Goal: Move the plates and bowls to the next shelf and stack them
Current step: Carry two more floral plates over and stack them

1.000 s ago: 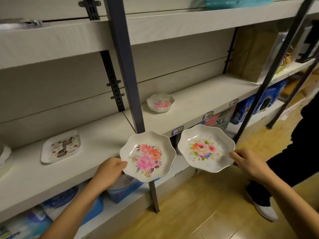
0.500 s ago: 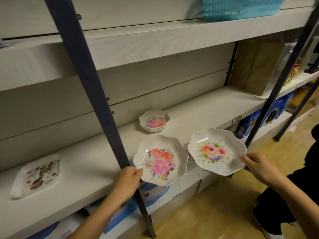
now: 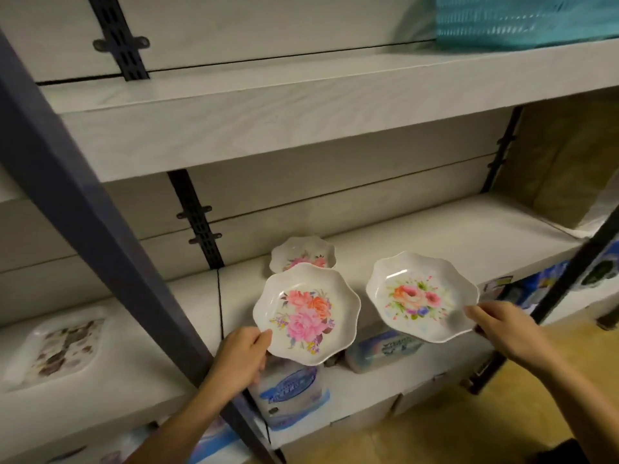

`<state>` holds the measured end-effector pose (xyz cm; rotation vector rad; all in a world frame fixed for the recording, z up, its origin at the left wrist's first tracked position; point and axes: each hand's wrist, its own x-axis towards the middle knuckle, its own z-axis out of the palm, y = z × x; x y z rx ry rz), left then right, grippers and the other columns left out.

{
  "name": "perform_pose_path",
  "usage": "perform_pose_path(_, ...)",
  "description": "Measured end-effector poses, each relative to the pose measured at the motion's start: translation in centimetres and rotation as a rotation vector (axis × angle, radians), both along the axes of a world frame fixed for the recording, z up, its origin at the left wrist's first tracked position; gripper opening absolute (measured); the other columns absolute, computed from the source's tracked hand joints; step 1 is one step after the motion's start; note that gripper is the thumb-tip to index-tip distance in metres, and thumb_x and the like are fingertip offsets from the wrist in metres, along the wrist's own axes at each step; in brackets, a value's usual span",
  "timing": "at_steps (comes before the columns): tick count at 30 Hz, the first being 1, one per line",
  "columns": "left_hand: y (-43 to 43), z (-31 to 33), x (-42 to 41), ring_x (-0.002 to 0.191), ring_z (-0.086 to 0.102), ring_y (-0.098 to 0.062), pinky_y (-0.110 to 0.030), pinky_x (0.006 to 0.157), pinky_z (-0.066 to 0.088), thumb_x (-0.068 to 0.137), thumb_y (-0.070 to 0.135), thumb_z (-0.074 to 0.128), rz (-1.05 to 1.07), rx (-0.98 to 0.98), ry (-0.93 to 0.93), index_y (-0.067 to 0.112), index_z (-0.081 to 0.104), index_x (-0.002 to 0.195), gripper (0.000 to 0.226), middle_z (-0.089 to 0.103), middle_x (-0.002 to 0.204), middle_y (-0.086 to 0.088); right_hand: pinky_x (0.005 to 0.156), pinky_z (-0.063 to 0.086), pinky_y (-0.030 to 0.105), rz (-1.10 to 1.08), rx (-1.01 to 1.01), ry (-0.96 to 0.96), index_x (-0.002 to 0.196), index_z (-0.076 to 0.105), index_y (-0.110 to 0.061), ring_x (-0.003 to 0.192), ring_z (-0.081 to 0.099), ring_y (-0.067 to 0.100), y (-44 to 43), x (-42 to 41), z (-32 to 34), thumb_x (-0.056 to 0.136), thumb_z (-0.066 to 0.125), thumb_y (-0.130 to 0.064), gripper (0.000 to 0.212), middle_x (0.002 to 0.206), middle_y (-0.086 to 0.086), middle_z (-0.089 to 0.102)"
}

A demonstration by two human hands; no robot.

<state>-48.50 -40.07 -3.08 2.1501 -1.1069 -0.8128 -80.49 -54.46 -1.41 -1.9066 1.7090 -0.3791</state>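
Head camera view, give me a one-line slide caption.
Left hand and right hand each hold a floral plate before a shelf bearing a small floral bowl.

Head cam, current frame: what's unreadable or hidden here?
- Small floral bowl, head view: its front is covered by the plate in the left hand.
- Rectangular tray: motion blur, print unreadable.
- Teal basket: cut off by the top edge.
- Packages on the lower shelf: labels too blurred to read.
- Right hand: fingers under the second plate are hidden.

One head-worn wide-angle view looks forward and down, close to the shelf [image 3: 435, 236], its dark upright post [image 3: 100, 229] near left.
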Motion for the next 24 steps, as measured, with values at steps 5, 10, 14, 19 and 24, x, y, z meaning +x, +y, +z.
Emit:
perform_pose_path(5,-2.7,-0.4,-0.9,0.042,0.041,-0.013,-0.024,0.046,0.034,0.096,0.022,0.043,0.162,0.018,-0.056,0.014,0.044,0.056,0.041,0.045,0.049,-0.001,0.065,0.047,0.039,0.186,-0.004,0.029,0.068,0.066,-0.001,0.064,0.059,0.024,-7.6,0.4,-0.1,0.094,0.046,-0.024,0.04,0.063,0.003,0.063)
perform_pose_path(10,-5.2,-0.9,-1.1,0.05,0.043,-0.017,-0.029,0.056,0.034,0.096,0.024,0.043,0.294,0.065,-0.096,0.014,0.047,0.058,0.039,0.046,0.054,-0.003,0.067,0.046,0.037,0.285,0.006,0.027,0.066,0.064,-0.007,0.07,0.06,0.027,-13.1,1.2,-0.9,0.094,0.046,-0.024,0.037,0.061,-0.004,0.059)
perform_pose_path(14,-7.0,-0.8,-0.8,0.062,0.046,-0.024,-0.029,0.061,0.034,0.096,0.023,0.043,0.358,0.062,-0.123,0.007,0.05,0.066,0.034,0.047,0.06,-0.008,0.064,0.041,0.035,0.351,0.014,0.026,0.054,0.055,-0.016,0.067,0.057,0.028,-15.4,2.6,-1.6,0.093,0.046,-0.024,0.041,0.058,-0.004,0.057)
perform_pose_path(19,-9.4,-0.9,0.3,0.068,0.049,-0.025,-0.028,0.062,0.033,0.095,0.022,0.044,0.4,0.08,-0.186,0.0,0.058,0.067,0.039,0.055,0.066,-0.016,0.053,0.035,0.028,0.396,0.011,0.017,0.047,0.048,-0.02,0.057,0.049,0.022,-17.2,4.2,-2.4,0.092,0.047,-0.023,0.046,0.053,-0.006,0.052)
perform_pose_path(24,-12.5,-1.6,1.8,0.089,0.061,-0.035,-0.026,0.067,0.032,0.095,0.023,0.045,0.409,0.098,-0.225,-0.009,0.066,0.089,0.038,0.067,0.1,-0.028,0.052,0.034,0.027,0.388,0.024,0.014,0.047,0.047,-0.02,0.053,0.046,0.014,-18.1,4.3,-2.5,0.092,0.046,-0.021,0.045,0.053,-0.006,0.051)
